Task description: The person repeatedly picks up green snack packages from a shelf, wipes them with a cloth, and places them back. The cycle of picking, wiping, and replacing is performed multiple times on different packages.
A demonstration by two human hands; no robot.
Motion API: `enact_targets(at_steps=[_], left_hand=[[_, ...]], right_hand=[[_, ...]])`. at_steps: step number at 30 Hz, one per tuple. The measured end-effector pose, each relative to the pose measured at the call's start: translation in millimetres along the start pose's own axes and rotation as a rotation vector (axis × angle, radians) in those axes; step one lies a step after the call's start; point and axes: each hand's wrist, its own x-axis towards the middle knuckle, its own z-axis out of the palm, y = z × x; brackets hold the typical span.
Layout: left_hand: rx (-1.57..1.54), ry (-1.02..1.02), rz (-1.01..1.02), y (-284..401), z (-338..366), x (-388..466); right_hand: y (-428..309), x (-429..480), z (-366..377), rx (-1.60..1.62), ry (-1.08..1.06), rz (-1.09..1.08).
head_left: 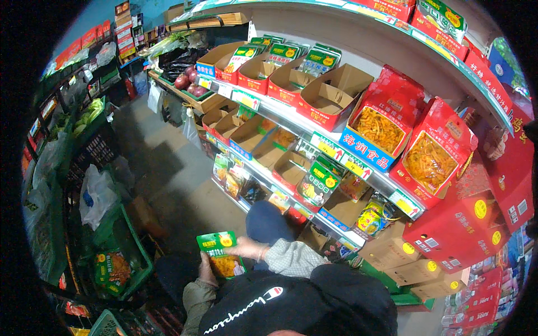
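Observation:
A green food packet [214,240] with a clear window on orange-yellow contents is held up low in front of my body. My left hand [207,269] grips its left edge. My right hand [248,248] has hold of its upper right side. Part of the front is covered by my fingers. To the left, a similar green packet [110,271] lies in a green plastic crate [133,235]. On the right, several open cardboard display boxes [328,101] stand on the shelves, some with upright green packets [320,62] in them.
Shelf edges with price labels [332,149] run close along my right. Red gift boxes [458,222] are stacked at the right, above brown cartons [391,256]. Red onions [189,84] fill a tray at the aisle's far end. Green vegetable crates [94,143] line the left.

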Motion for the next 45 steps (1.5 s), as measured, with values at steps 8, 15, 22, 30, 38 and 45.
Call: enact_targets(at_steps=[8, 15, 22, 30, 38, 45], left_hand=[[-0.139, 0.021, -0.004, -22.5, -68.7, 2.3], [-0.041, 0.101, -0.064, -9.7, -17.2, -7.9], [-0.090, 0.121, -0.104, -1.9, 3.2, -16.9], [-0.113, 0.043, -0.105, -4.1, 1.3, -15.4], [-0.087, -0.047, -0.149, -18.1, -31.5, 2.9], [-0.095, -0.078, -0.093, -10.9, -2.3, 2.0]], right_hand=[[-75.6, -26.3, -37.3, -0.164, 0.313, -0.097], [-163.8, -81.9, -99.6, 0.358, 0.688, -0.446], [-264.6, -173.5, -121.7, 0.294, 0.897, -0.810], [-326.8, -215.9, -194.9, 0.046, 1.076, -0.893], [-352.0, -226.5, -257.6, -0.142, 1.291, -0.898], [-355.0, -219.6, -355.6, -0.796, 1.576, -0.418]])
